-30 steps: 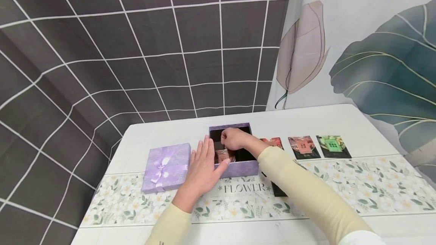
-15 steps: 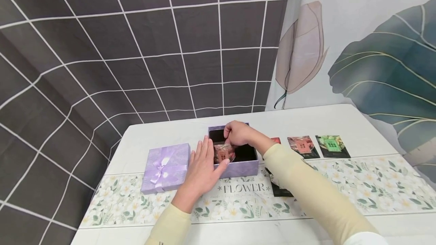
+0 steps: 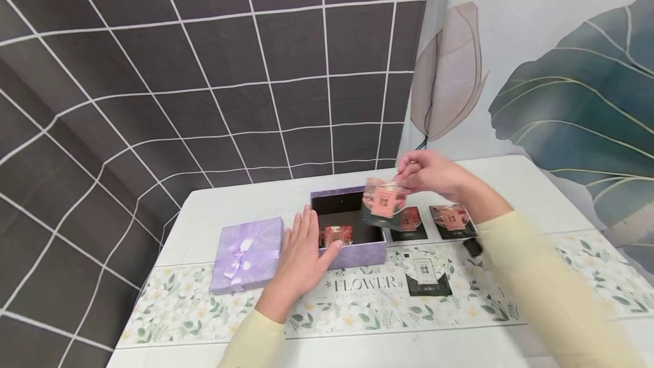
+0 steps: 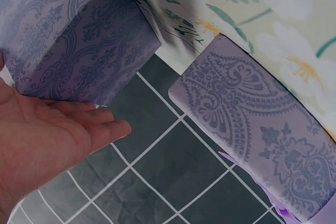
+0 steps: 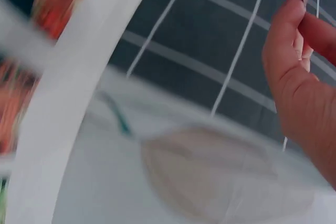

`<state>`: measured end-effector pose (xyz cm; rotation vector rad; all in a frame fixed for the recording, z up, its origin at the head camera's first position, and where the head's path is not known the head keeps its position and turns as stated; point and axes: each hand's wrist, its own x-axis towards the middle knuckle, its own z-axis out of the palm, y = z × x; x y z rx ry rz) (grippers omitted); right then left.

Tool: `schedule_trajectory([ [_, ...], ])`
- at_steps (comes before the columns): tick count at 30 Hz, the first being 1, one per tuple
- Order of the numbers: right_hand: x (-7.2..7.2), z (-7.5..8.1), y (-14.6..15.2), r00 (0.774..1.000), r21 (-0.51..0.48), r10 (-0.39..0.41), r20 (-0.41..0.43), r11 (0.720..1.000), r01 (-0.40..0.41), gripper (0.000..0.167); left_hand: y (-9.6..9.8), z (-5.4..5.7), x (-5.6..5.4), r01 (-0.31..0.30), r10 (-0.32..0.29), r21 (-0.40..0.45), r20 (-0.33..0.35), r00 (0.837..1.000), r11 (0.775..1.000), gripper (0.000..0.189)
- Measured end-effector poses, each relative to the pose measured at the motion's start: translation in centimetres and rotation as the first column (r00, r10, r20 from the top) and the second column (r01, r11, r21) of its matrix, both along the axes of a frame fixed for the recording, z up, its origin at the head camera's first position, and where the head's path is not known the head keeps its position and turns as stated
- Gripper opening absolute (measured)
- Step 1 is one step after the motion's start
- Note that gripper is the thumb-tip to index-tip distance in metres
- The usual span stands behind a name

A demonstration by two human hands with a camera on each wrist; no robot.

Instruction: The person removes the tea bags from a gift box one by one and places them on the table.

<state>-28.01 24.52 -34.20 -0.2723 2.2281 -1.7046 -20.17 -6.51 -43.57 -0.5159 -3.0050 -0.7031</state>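
Note:
My right hand (image 3: 431, 175) pinches a flat tea sachet (image 3: 383, 200) by its upper corner, holding it above the right side of an uncovered purple box (image 3: 360, 254). The sachet has a pink label and a dark lower part, slightly blurred. Inside the box, another sachet (image 3: 343, 233) with a reddish top stands near the front left. My left hand (image 3: 301, 260) lies along the box's left wall with fingers straight and the thumb at the front rim. In the left wrist view, its fingers touch the patterned box wall (image 4: 79, 40).
Left of the box sits its purple lid (image 3: 247, 254) with a ribbon bow. On the right lie a red-labelled sachet (image 3: 410, 221), a pink-labelled sachet (image 3: 452, 220) and, nearer the front, a white-labelled sachet (image 3: 428, 277). A dark gridded cloth (image 3: 286, 101) hangs behind the table.
My right hand has risen out of the box and moved right, bringing the pink-labelled sachet with it. The left hand stays against the box.

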Motion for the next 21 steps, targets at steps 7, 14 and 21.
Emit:
schedule_trajectory([
  [7, 2.2, -1.6, 7.8, 0.996, 0.098, -0.040, 0.086, 0.995, 0.031, 0.018, 0.1, 0.0, 0.0, -0.007, 0.007, -0.004, 0.001, 1.000, 1.000, 0.092],
  [14, 3.6, -5.4, 11.6, 0.969, 0.231, 0.003, 0.248, 0.971, -0.063, 0.022, -0.2, 0.1, 0.1, -0.013, 0.013, -0.016, 0.011, 1.000, 1.000, 0.092],
  [21, 4.9, -7.5, 13.1, 0.962, 0.333, 0.021, 0.274, 0.936, -0.115, 0.024, 0.0, 0.2, 0.2, 0.001, -0.001, -0.004, 0.020, 1.000, 1.000, 0.092],
])
